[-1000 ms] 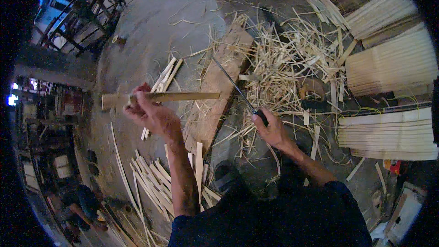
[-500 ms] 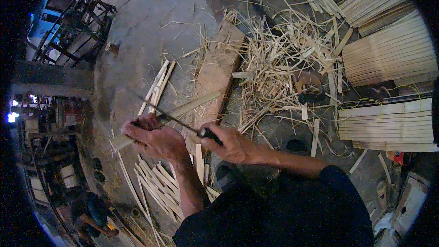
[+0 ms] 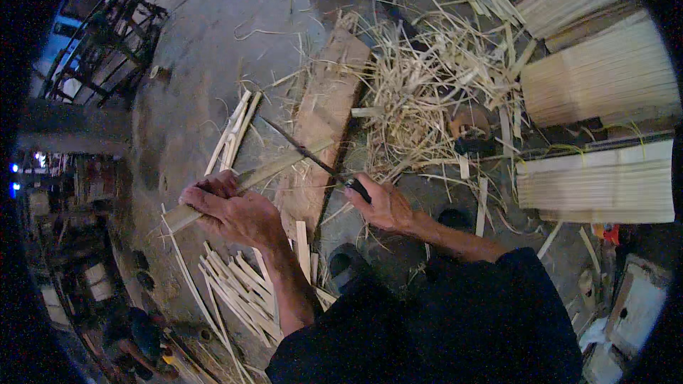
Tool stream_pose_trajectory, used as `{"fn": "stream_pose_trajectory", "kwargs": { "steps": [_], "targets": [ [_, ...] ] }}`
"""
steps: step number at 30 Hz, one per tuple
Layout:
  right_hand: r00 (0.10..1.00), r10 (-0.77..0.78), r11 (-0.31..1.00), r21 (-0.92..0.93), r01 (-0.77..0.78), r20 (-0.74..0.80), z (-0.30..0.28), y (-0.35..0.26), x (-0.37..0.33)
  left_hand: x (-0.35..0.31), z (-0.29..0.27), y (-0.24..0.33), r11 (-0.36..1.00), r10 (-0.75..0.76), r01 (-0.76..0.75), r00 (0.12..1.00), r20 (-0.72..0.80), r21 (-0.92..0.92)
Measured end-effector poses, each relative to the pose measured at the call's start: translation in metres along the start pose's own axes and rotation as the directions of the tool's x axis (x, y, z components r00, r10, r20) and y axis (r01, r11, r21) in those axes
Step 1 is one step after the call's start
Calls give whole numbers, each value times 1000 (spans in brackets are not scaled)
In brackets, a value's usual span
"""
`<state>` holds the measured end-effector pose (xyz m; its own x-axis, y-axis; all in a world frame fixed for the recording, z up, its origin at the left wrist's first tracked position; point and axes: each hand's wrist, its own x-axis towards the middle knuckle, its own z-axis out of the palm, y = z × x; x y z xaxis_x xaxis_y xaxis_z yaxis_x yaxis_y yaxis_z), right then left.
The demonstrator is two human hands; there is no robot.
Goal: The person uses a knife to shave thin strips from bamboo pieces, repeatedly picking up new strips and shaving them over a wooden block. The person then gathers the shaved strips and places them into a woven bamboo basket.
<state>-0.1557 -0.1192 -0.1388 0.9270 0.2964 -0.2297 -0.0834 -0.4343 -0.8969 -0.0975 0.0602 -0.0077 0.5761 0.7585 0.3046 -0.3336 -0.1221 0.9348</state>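
Bamboo, pale and stiff: the left hand is clenching the light strip near its end. The right hand is gripping the knife by its dark handle, blade lying across the strip; it probably splits easily.

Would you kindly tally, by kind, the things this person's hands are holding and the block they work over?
Bamboo strip, gripped by the left hand: 1
Long dark-handled knife, held in the right hand, blade crossing the strip: 1
Wooden block lying under the strip and blade: 1
Total: 3
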Motion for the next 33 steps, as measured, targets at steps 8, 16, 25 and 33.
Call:
{"fn": "stream_pose_trajectory", "kwargs": {
  "steps": [8, 16, 25, 33],
  "targets": [
    [987, 9, 1000, -14, -11, -160, -21, 41, 27, -11, 34, 11, 983, 23, -43, 994, -111, -179],
    [951, -307, 943, 119, 310, -45, 2, -55, -9, -12, 12, 3, 995, 68, -77, 989, -130, -63],
    [976, 73, 996, -33, -82, -204, 9, 79, 11, 0, 21, 1, 942, 194, -193, 981, -21, -273],
    [983, 68, 996, -38, -76, -173, -20, 35, 5, 9, 38, 9, 970, 67, -94, 990, -124, -222]
  ]
}}
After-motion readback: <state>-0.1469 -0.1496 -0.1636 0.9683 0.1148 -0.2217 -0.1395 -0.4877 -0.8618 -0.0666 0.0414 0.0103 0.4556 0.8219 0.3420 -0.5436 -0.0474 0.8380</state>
